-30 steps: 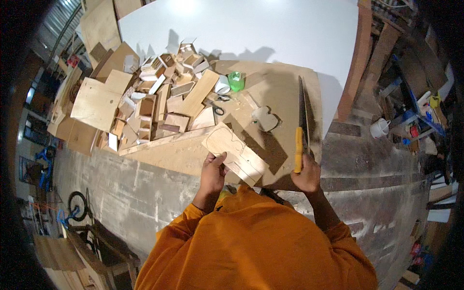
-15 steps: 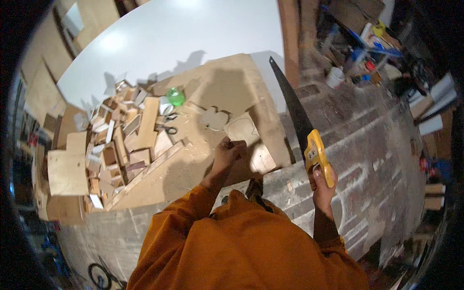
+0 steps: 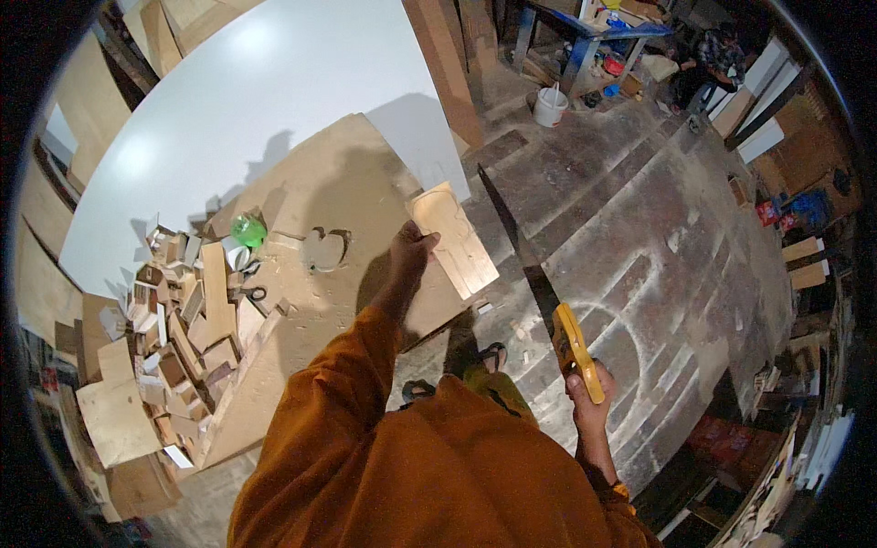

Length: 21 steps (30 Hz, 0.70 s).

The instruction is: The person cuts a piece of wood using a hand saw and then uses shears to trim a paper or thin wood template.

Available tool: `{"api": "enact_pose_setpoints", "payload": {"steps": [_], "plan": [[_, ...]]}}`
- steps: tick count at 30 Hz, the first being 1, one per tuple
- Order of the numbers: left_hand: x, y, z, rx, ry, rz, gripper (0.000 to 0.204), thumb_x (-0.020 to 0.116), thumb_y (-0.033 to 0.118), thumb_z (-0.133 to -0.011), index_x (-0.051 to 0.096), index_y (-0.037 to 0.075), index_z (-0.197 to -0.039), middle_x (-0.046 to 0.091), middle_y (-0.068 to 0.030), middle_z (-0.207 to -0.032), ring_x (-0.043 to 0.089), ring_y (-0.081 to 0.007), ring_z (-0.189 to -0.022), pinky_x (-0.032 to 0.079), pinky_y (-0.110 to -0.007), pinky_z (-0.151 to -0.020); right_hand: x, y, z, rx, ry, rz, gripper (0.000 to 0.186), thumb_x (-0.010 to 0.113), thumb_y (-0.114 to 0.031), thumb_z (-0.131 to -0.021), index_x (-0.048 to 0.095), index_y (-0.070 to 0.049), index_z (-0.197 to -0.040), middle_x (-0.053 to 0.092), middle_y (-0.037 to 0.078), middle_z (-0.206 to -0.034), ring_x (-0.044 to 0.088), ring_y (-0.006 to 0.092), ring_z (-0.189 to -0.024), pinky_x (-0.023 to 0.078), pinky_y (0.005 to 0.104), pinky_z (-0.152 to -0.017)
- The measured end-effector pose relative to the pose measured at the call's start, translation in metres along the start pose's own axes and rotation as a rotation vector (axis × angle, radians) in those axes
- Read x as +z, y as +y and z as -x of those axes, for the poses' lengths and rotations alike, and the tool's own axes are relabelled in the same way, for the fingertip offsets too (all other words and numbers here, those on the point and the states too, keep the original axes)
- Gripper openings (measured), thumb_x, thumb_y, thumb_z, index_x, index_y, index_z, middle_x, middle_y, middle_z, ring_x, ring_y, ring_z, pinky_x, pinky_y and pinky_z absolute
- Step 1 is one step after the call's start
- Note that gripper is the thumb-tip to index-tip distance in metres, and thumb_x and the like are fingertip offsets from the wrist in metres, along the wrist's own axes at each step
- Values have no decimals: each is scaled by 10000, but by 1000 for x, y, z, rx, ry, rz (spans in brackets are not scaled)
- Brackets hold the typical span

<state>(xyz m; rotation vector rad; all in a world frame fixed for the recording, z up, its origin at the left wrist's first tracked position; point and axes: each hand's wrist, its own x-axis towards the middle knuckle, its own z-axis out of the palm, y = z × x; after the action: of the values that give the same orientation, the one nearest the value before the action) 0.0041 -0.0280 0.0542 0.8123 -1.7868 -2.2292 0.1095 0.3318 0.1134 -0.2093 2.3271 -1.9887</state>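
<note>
My left hand (image 3: 410,248) grips the near end of a flat cut plywood piece (image 3: 454,237) and holds it up over the edge of a large plywood sheet (image 3: 347,196). Off to the right of the sheet, my right hand (image 3: 585,399) is closed on the yellow handle of a hand saw (image 3: 539,285). The saw's dark blade points up and away over the concrete floor. My orange sleeves and torso fill the lower middle of the view, and my sandalled feet (image 3: 491,354) show below the sheet's edge.
A heap of small wood offcuts (image 3: 183,310) lies at the left on the sheet, with a green cup (image 3: 248,229) and scissors (image 3: 257,294) beside it. A white board (image 3: 228,100) lies behind. A white bucket (image 3: 550,106) and stacked timber stand farther off.
The view swung right. My left hand lifted the cut plywood piece off the sheet, and my right hand carried the saw away from the sheet out over the floor.
</note>
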Motion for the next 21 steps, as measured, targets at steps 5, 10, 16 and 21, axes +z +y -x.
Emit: {"api": "enact_pose_setpoints", "payload": {"steps": [5,10,16,21], "plan": [[-30,-76,-63,180,-101,252,259,607,11,-812,565,2,-1068,655,-75,-971,605,-189,-832,476,-302,-735,-13,7,-28,45,-94,-7,242,679,-232,-829,581,-12,-809,515,11,-693,461,104,-634,393,263,-580],[-45,-65,-70,319,-30,-383,388,609,64,-812,534,-1,-1186,663,-135,-1051,631,-241,-983,482,-338,-851,-17,7,-73,4,-197,34,228,684,-216,-848,567,-30,-786,503,-3,-671,451,91,-613,383,259,-554],[-51,-66,-75,347,-123,-535,522,601,144,-813,474,62,-1313,618,-209,-1121,595,-333,-1071,459,-418,-917,-4,-15,-94,160,-249,-84,197,660,-182,-881,558,-40,-789,467,-48,-661,416,57,-606,348,236,-527],[8,11,-41,74,-55,-1446,619,622,280,-806,424,53,-1346,449,-189,-1377,418,-384,-1274,423,-596,-869,15,-17,-93,149,-242,-59,193,668,-173,-879,555,-43,-790,449,-60,-660,404,48,-604,334,227,-523]]}}
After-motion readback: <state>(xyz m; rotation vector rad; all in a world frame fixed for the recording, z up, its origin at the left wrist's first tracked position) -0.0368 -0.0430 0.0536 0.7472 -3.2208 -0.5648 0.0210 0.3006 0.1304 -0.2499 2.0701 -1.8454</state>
